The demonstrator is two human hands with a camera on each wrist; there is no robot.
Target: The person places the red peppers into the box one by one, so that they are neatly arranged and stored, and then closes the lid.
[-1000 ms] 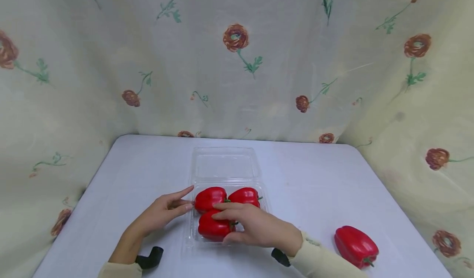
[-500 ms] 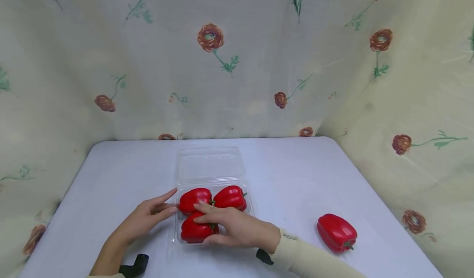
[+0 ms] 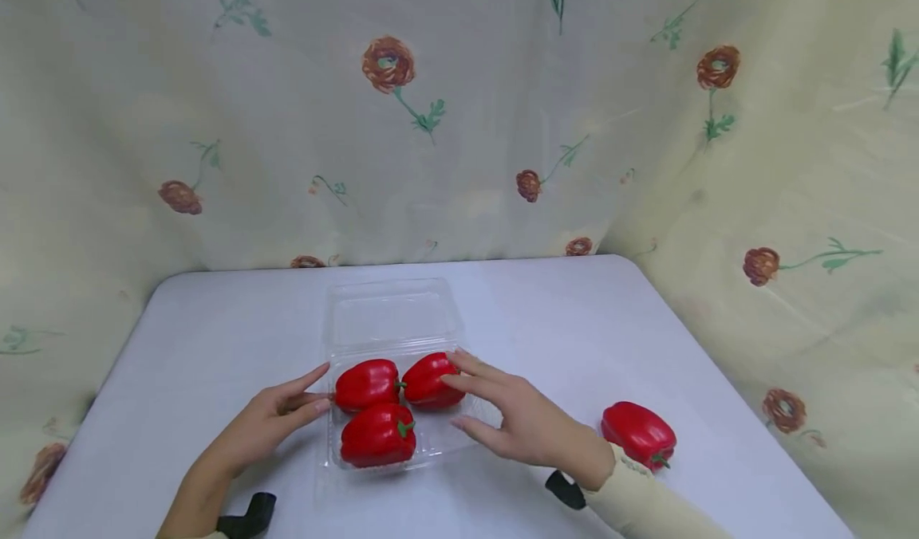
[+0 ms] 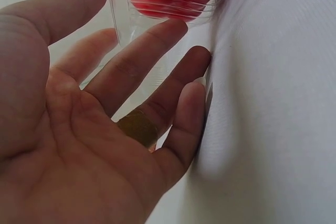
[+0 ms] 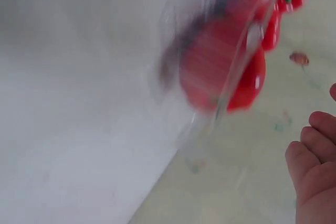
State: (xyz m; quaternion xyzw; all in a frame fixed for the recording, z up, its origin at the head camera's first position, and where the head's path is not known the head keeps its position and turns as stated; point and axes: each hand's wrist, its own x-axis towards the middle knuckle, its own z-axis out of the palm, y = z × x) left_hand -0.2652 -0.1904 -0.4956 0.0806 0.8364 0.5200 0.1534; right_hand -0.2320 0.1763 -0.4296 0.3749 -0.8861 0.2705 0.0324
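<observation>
A clear plastic clamshell container (image 3: 439, 440) holds three red bell peppers: a front one (image 3: 376, 437), a back left one (image 3: 364, 385) and a back right one (image 3: 428, 381). My left hand (image 3: 258, 427) rests at the container's left side with fingers loosely extended. Its fingertips (image 4: 177, 27) are right at the ridged wall in the left wrist view. Over the container's right side is my right hand (image 3: 520, 411), fingers spread and holding nothing. Two of its fingers overlap the back right pepper and hide its stem end. The right wrist view is blurred.
The container's lid (image 3: 393, 316) lies folded back on the white table (image 3: 237, 324). Another red bell pepper (image 3: 637, 434) lies on the table to the right, near my right sleeve (image 3: 646, 491). A flowered curtain (image 3: 459, 124) stands behind and at both sides.
My right hand has left the front pepper and moved right, to the back right one. The left hand stays at the container's side. The head view has turned a little to the right.
</observation>
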